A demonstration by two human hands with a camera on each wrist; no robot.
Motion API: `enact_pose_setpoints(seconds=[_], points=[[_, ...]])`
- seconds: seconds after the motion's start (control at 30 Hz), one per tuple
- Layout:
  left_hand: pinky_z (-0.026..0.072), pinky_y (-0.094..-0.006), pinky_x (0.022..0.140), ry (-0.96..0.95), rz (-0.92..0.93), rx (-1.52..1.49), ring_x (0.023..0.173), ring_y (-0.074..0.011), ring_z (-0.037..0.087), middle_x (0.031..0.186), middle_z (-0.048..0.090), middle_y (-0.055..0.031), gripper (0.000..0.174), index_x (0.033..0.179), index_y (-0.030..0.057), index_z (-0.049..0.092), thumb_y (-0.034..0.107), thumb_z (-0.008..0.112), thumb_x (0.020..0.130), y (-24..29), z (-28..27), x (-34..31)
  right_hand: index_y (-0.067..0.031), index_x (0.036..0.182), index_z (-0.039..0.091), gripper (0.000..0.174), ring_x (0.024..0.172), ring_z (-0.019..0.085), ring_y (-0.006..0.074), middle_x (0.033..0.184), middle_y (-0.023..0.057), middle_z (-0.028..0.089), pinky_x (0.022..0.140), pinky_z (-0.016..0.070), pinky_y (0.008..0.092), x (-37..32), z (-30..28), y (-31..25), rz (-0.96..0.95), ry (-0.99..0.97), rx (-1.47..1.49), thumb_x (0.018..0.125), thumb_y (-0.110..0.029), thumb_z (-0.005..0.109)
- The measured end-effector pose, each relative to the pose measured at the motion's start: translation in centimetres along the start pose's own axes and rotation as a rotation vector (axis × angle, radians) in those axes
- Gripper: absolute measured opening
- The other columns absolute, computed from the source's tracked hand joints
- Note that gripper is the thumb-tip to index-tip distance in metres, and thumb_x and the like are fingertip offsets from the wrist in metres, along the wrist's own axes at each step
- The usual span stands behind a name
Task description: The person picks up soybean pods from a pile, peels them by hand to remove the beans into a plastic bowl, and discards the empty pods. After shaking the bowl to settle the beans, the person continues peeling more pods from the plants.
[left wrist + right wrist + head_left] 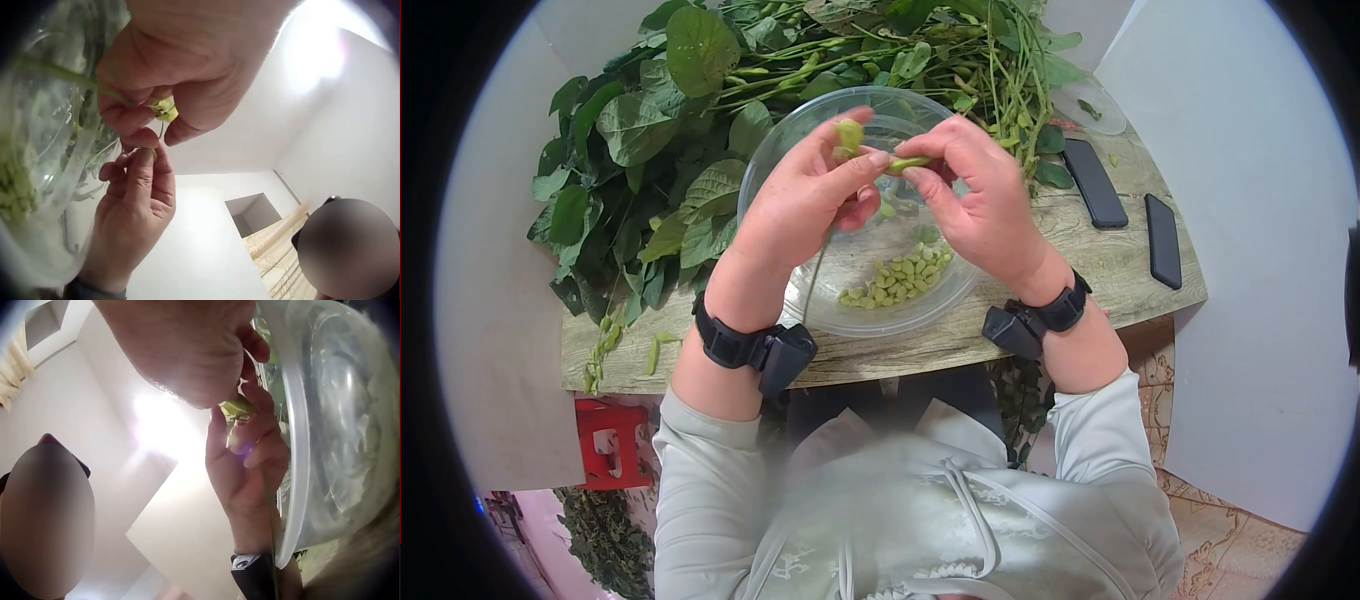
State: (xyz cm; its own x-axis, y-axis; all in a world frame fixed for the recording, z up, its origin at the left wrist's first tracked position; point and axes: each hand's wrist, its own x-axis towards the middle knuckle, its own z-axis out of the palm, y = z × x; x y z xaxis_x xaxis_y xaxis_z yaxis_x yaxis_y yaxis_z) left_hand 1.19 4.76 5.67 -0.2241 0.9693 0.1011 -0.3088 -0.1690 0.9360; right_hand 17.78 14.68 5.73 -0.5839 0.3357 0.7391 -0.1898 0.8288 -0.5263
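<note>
Over a clear plastic bowl [860, 330], both hands meet at a green soybean pod [912, 163]. The right hand [985, 200] pinches this pod between thumb and fingers. My left hand [800, 200] grips a thin soybean stalk [816, 275], which hangs below the palm, and its thumb tip is right at the pod. Another yellow-green pod [849, 136] shows between the left thumb and index finger. Inside the bowl lies a heap of shelled light-green beans [905, 278]. In the right wrist view, part of the pod [239, 407] is hidden behind the fingers.
A big pile of leafy soybean plants [660, 120] covers the table's back and left. Two dark phones [1095, 183] lie at the right, near a clear lid [1090, 105]. Loose pods [655, 352] rest at the table's left front. A red stool [612, 445] stands below.
</note>
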Motion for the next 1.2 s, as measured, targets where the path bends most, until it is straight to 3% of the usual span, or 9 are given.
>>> enact_pose_setpoints(seconds=[0.1, 0.23, 0.3, 0.53, 0.63, 0.73, 0.83, 1.03, 1.2], points=[[0.0334, -0.0208, 0.050, -0.195, -0.126, 0.048, 0.059, -0.0045, 0.046, 0.079, 0.059, -0.0004, 0.031, 0.117, -0.0043, 0.061, 0.015, 0.067, 0.094, 0.2, -1.1, 0.6, 0.0007, 0.105, 0.066, 0.021, 0.072, 0.059, 0.0198, 0.086, 0.0106, 0.058, 0.060, 0.0484, 0.0314, 0.0, -0.2, 0.4, -0.035, -0.105, -0.096, 0.085, 0.002, 0.067], [0.0316, -0.0204, 0.049, -0.074, -0.081, 0.302, 0.057, -0.0029, 0.043, 0.074, 0.058, 0.0031, 0.021, 0.104, -0.0021, 0.067, 0.015, 0.069, 0.092, -0.2, -1.0, 0.1, 0.0008, 0.107, 0.067, 0.023, 0.071, 0.060, 0.0219, 0.085, 0.0115, 0.060, 0.060, 0.0489, 0.0319, -0.3, 0.0, -0.2, -0.011, -0.124, -0.092, 0.084, 0.000, 0.068], [0.0309, -0.0205, 0.048, -0.031, -0.056, 0.365, 0.056, -0.0023, 0.042, 0.071, 0.057, 0.0052, 0.015, 0.099, 0.0001, 0.068, 0.012, 0.070, 0.091, 0.0, -0.6, -0.1, 0.0017, 0.100, 0.066, 0.016, 0.068, 0.060, 0.0223, 0.082, 0.0124, 0.062, 0.060, 0.0497, 0.0315, -0.4, 0.2, -0.4, 0.142, 0.010, 0.002, 0.085, -0.003, 0.069], [0.0354, -0.0199, 0.052, 0.058, -0.009, 0.340, 0.061, -0.0016, 0.046, 0.076, 0.060, 0.0047, 0.016, 0.101, 0.0006, 0.068, 0.006, 0.072, 0.087, 0.5, -0.1, -0.4, 0.0018, 0.085, 0.061, 0.017, 0.057, 0.057, 0.0158, 0.069, 0.0096, 0.060, 0.055, 0.0474, 0.0270, -0.7, -0.4, -0.4, 0.210, 0.115, 0.027, 0.090, -0.012, 0.071], [0.0407, -0.0203, 0.059, 0.031, 0.029, 0.441, 0.068, -0.0026, 0.051, 0.078, 0.062, 0.0044, 0.016, 0.101, 0.0005, 0.068, 0.007, 0.073, 0.087, 0.4, 0.0, 0.2, 0.0008, 0.081, 0.060, 0.021, 0.054, 0.054, 0.0131, 0.066, 0.0077, 0.058, 0.052, 0.0444, 0.0249, 0.0, -1.0, -0.7, -0.010, 0.162, -0.075, 0.092, -0.014, 0.070], [0.0444, -0.0214, 0.066, 0.011, 0.067, 0.343, 0.075, -0.0037, 0.054, 0.081, 0.063, 0.0042, 0.016, 0.100, 0.0005, 0.068, 0.008, 0.074, 0.087, 0.4, 0.3, -0.1, 0.0000, 0.077, 0.059, 0.023, 0.055, 0.057, 0.0189, 0.066, 0.0100, 0.060, 0.053, 0.0454, 0.0298, 0.1, -0.8, -1.6, 0.103, 0.151, -0.038, 0.091, -0.014, 0.070], [0.0452, -0.0215, 0.067, 0.012, 0.021, 0.432, 0.076, -0.0037, 0.054, 0.084, 0.065, 0.0034, 0.014, 0.098, 0.0007, 0.069, 0.008, 0.074, 0.087, 0.4, 0.3, -0.1, 0.0002, 0.079, 0.061, 0.019, 0.064, 0.061, 0.0351, 0.071, 0.0165, 0.063, 0.058, 0.0480, 0.0414, 0.0, -0.7, -0.4, 0.163, -0.076, -0.233, 0.088, -0.016, 0.066], [0.0442, -0.0212, 0.065, 0.024, 0.121, 0.344, 0.074, -0.0035, 0.053, 0.085, 0.067, 0.0032, 0.014, 0.098, 0.0010, 0.069, 0.009, 0.074, 0.087, 0.4, 0.2, -0.1, 0.0007, 0.081, 0.062, 0.013, 0.062, 0.061, 0.0328, 0.071, 0.0161, 0.063, 0.056, 0.0478, 0.0393, 0.2, -0.8, -0.9, 0.190, -0.082, -0.184, 0.086, -0.011, 0.064], [0.0447, -0.0221, 0.064, -0.047, -0.024, 0.432, 0.072, -0.0035, 0.054, 0.085, 0.069, 0.0032, 0.017, 0.102, 0.0007, 0.070, 0.010, 0.073, 0.088, 0.4, 0.0, 0.1, 0.0021, 0.084, 0.064, 0.010, 0.057, 0.060, 0.0232, 0.070, 0.0142, 0.064, 0.054, 0.0466, 0.0333, 0.0, -0.4, -0.8, 0.238, -0.023, -0.042, 0.085, -0.008, 0.064]])
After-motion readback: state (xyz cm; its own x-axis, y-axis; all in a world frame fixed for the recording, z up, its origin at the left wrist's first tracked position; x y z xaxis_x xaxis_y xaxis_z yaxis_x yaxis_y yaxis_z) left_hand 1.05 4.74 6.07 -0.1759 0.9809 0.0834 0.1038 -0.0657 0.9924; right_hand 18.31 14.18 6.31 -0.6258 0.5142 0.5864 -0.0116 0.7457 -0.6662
